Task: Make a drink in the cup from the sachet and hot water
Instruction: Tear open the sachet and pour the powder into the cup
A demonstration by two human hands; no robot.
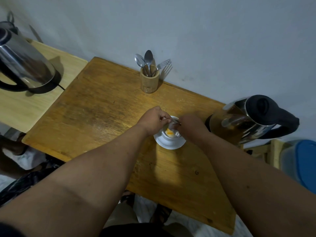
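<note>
Sachet [174, 121] pinched between left hand [153, 120] and right hand [191, 126], directly above white cup [170, 134] on saucer [168, 144]. Thin, light, limp foil, probably slippery; best gripped at top corners. Steel kettle [246, 120] just right of cup.

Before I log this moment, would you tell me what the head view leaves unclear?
- Sachet: blurred and mostly covered by the left hand and right hand; whether it is torn open is unclear.
- Cup on the saucer: interior hidden by both hands.
- Left kettle: cut off by the frame edge.
- Blue-lidded container: contents unreadable, cut off at right.
</note>
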